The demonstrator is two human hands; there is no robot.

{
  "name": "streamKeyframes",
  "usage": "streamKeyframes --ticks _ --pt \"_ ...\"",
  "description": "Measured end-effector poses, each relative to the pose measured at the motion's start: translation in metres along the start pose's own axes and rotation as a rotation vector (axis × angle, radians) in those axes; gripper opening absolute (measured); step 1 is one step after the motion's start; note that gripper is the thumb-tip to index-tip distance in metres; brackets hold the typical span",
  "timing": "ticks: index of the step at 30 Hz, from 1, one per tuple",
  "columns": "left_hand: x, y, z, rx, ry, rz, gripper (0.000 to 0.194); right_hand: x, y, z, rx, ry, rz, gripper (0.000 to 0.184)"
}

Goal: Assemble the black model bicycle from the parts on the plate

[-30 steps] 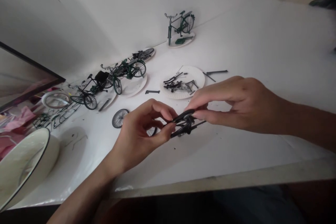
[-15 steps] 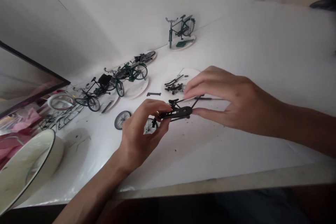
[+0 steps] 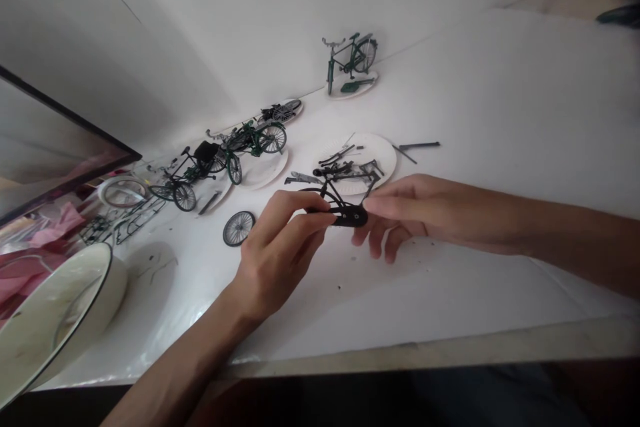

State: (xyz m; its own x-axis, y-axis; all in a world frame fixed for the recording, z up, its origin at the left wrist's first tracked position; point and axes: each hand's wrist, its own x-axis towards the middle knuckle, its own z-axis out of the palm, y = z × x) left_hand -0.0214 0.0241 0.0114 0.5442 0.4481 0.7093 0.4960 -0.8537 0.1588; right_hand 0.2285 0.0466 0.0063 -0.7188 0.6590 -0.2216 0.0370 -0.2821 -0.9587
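Note:
Between my two hands is a small black model bicycle frame (image 3: 336,197) with a chain guard (image 3: 354,216) along its near side. My left hand (image 3: 277,253) pinches the rear of the frame between thumb and fingers, covering that part. At the front end of the chain guard, my right hand (image 3: 425,213) grips the frame with thumb and index finger, while its other fingers hang curled below. Just behind the frame lies a paper plate (image 3: 389,157) with several dark small parts. A loose spoked wheel (image 3: 239,228) rests left of my left hand.
A green model bicycle (image 3: 353,60) stands at the back. More model bicycles (image 3: 255,140) and plates line the wall at left. A cream enamel basin (image 3: 100,293) sits at the near left. Thin dark strips (image 3: 420,145) lie right of the parts plate.
The frame has turned in my hands, so its chain guard faces me more. My right hand has rolled and lowered, its fingers now hanging below the frame. My left hand now covers the second wheel.

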Motion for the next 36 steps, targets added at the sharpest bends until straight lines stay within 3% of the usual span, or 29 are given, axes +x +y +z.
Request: streamKeyframes --ticks 9,21,30,33,36 --pt "-0.001 -0.002 0.002 0.016 -0.066 0.076 0.028 0.004 0.006 -0.005 0.137 0.031 -0.027 0.020" --pt "-0.001 -0.001 0.005 -0.113 -0.077 0.015 0.031 0.001 0.001 -0.003 -0.043 0.105 -0.049 0.012" --pt "0.000 0.000 0.005 0.023 0.171 -0.132 0.030 0.002 -0.003 -0.003 -0.105 0.273 -0.134 0.009" --pt "-0.001 -0.003 0.008 -0.027 0.210 -0.184 0.027 0.003 -0.002 -0.004 -0.120 0.312 -0.161 0.013" --pt "0.000 -0.002 0.008 -0.175 0.238 -0.336 0.033 0.003 -0.002 -0.004 -0.115 0.360 -0.180 0.016"
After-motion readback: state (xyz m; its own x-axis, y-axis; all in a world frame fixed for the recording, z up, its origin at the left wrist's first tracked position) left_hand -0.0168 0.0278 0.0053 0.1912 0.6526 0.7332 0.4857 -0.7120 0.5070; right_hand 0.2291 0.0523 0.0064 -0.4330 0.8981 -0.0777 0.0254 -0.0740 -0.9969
